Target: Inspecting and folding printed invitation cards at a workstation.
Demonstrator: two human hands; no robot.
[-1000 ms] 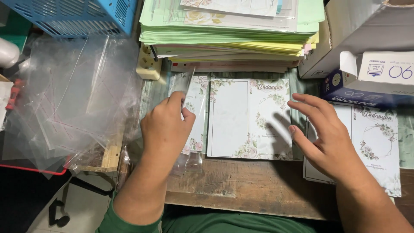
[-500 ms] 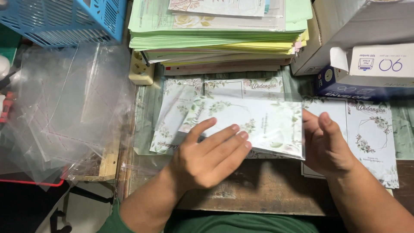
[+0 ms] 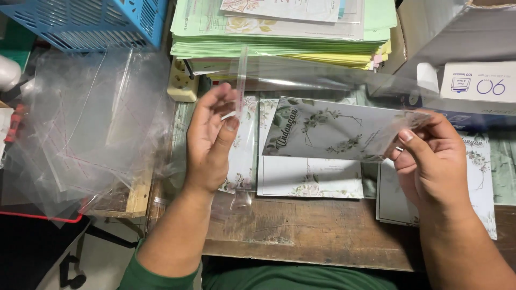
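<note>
Left hand [image 3: 212, 140] pinches the open end of a clear plastic sleeve [image 3: 301, 80] betw. thumb and fingertips, near its adhesive flap strip [image 3: 241, 75], which stands up above my fingers. Right hand [image 3: 430, 156] grips the right end of a floral card [image 3: 328, 131], thumb on top, fingers underneath; card is held in the air above the wooden table [image 3: 301, 231], tilted slightly. Sleeve film seems to drape over the card's right part, but I can't tell how far the card sits inside.

Risks, as I judge them:
- Flap strip may stick to the card face or to my fingers if I let it fold down; cause: loose strip, close to the card edge.
- Card corner may snag the sleeve mouth and crease; cause: tilt, mouth not held fully open.
- Film may tear or wrinkle if both hands pull apart too hard.
- Loose sleeves pile [image 3: 86, 129] at left and more cards [image 3: 309, 177] lying below: a dropped card could mix in w/ them.
</note>
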